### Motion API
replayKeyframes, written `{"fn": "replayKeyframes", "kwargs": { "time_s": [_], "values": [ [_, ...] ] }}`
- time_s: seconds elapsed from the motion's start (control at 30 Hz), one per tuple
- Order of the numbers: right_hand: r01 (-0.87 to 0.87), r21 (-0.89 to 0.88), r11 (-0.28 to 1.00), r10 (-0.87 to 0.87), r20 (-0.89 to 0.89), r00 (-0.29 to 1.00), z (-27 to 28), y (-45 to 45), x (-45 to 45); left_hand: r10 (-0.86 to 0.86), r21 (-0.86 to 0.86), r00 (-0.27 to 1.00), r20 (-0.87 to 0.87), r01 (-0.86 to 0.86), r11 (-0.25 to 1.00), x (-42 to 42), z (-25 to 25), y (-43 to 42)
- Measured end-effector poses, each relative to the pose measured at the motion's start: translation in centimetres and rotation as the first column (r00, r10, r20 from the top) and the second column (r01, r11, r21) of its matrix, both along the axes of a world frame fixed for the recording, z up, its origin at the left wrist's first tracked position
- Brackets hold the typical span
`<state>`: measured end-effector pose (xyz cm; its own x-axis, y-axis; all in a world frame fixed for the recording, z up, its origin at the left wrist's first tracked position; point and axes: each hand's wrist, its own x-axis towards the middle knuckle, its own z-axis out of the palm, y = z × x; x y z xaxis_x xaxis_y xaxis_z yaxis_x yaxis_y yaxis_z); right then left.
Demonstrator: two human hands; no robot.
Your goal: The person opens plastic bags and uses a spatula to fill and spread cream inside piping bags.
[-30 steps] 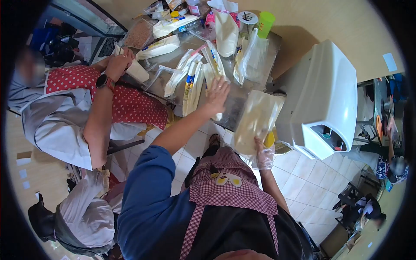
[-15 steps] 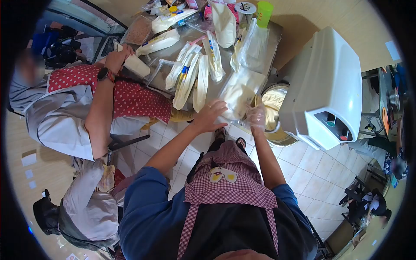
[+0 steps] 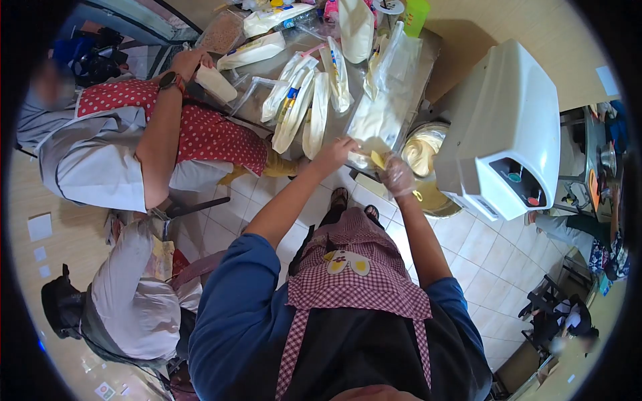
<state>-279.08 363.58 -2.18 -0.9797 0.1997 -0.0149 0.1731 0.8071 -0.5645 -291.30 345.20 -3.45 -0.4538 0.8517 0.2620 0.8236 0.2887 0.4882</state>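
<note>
A clear plastic bag (image 3: 382,115) with pale cream inside lies flat along the right side of the table. My left hand (image 3: 336,155) is closed on the near edge of this bag, its fingers pinched together. My right hand (image 3: 398,176), in a thin clear glove, grips a yellow spatula (image 3: 378,159). The spatula's yellow blade is at the bag's near end, and its handle end shows below my hand. Just right of that hand, a metal mixing bowl (image 3: 447,128) holds swirled pale cream (image 3: 422,152).
A large white mixer (image 3: 508,127) stands right of the bowl. Several filled bags (image 3: 293,110) lie on the metal table (image 3: 428,63), with a green cup (image 3: 414,19) at the back. On the left, a co-worker in a red dotted apron (image 3: 217,150) handles a filled bag (image 3: 215,83).
My left hand has gone from spread fingers over the bag to a pinch at its near edge. The yellow spatula shows clearly now in my right hand. The bag lies straighter.
</note>
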Motion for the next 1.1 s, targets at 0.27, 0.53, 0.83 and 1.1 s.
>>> {"fn": "replayKeyframes", "kwargs": {
  "time_s": [0.27, 0.53, 0.83, 1.1],
  "values": [
    [0.134, -0.502, 0.854, -0.072, 0.140, 0.987, 0.9, 3.5, -1.3, 0.013, -0.066, 0.941, -0.338, -0.037, 0.997, 2.9, -0.4, -2.2],
    [-0.073, -0.156, 0.985, 0.087, 0.090, 0.992, 1.1, 1.2, -2.9, 0.058, 0.104, 0.974, -0.219, -0.036, 0.994, 4.6, -0.4, -1.4],
    [0.017, -0.279, 0.960, 0.042, 0.206, 0.978, 0.2, -0.2, -3.5, 0.044, 0.132, 0.987, -0.156, -0.024, 0.991, 4.4, -3.0, -2.8],
    [-0.251, 0.228, 0.941, 0.256, 0.009, 0.967, -0.8, -5.2, -3.2, 0.079, 0.227, 0.990, -0.114, -0.051, 0.973, 3.1, -3.4, -3.3]
  ]
}}
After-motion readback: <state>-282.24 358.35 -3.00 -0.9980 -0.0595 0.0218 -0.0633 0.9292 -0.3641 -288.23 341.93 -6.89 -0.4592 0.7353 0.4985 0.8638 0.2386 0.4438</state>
